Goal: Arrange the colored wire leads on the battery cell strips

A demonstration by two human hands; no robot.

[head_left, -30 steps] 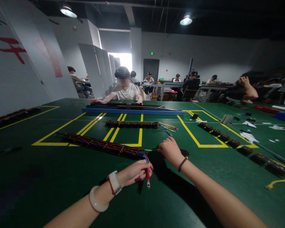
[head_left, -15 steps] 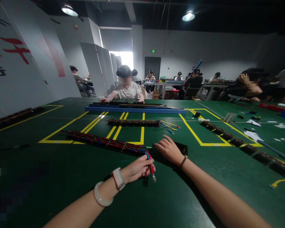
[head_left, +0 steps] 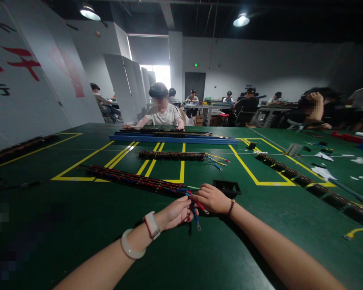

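Observation:
A long wire harness [head_left: 139,179] with red, blue and black wires lies slantwise on the green table, its loose ends toward me. My left hand [head_left: 179,211] is closed around the red and blue cables [head_left: 196,219], whose metal ring lugs point down and to the right. Meeting it from the right, my right hand [head_left: 212,199] pinches the same cables near the left fingertips. A thin green wire [head_left: 193,187] runs from the harness toward my right hand. Just behind that hand sits a black rectangular frame [head_left: 226,187].
Farther back lies a second harness [head_left: 172,156] with yellow and blue ends. Blue trunking [head_left: 172,139] stretches before a person [head_left: 161,112] seated opposite. Another long harness [head_left: 308,183] lies at right, near paper scraps [head_left: 323,172]. Yellow tape [head_left: 183,165] marks the table.
My right hand has come down and closed on the cables beside my left hand. The lugs have spread apart, and the black frame is less covered.

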